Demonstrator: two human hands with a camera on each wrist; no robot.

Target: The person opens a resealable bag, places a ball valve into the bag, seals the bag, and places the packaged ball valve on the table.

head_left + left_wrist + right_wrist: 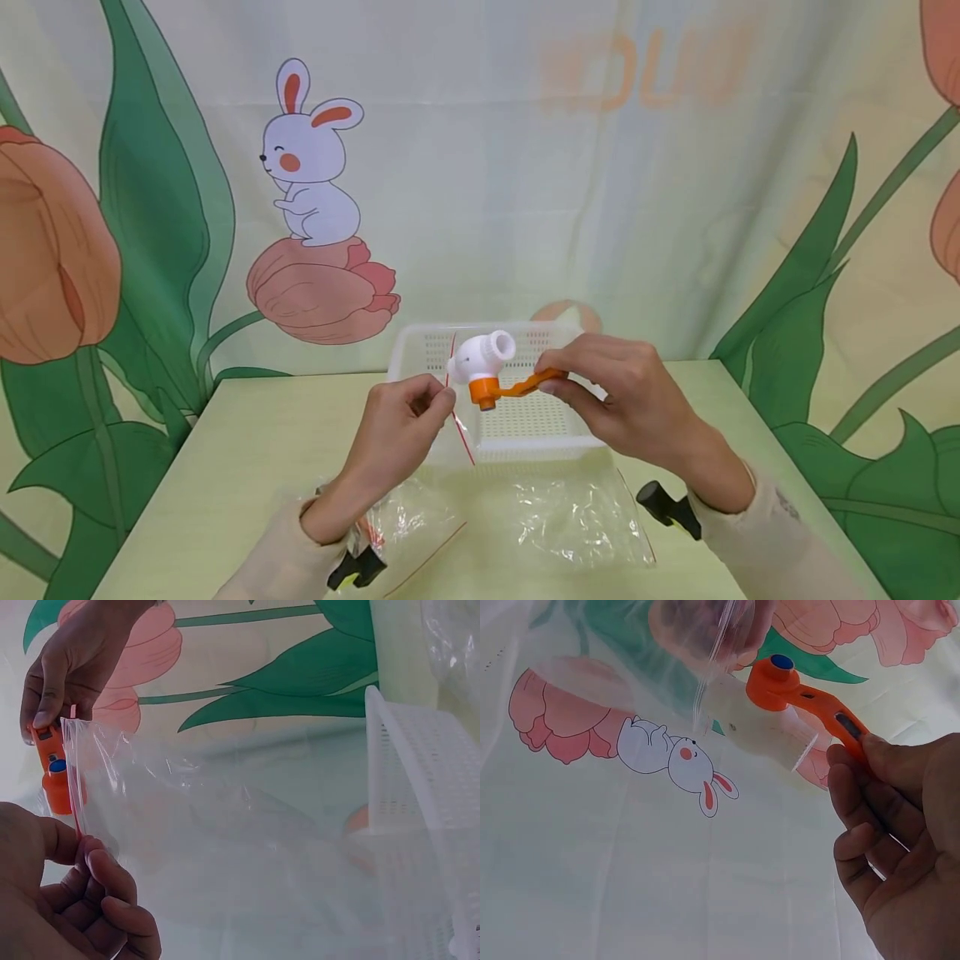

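Observation:
A white plastic ball valve (478, 358) with an orange lever handle (525, 385) is held up above the white basket (585, 446). My right hand (630, 400) pinches the far end of that handle between thumb and fingers. In my left hand (405, 421), thumb and forefinger pinch the red-lined edge of a clear zip bag (195, 802). The bag hangs by its opening, with the valve's white end right at the red line. Whether that end is inside the bag or just beside it, I cannot tell.
Below the basket, two more clear zip bags lie on the light table, one left (420, 517) and one right (573, 525). Something orange-red shows by the left one. A printed curtain (465, 167) with a rabbit and tulips hangs behind the table.

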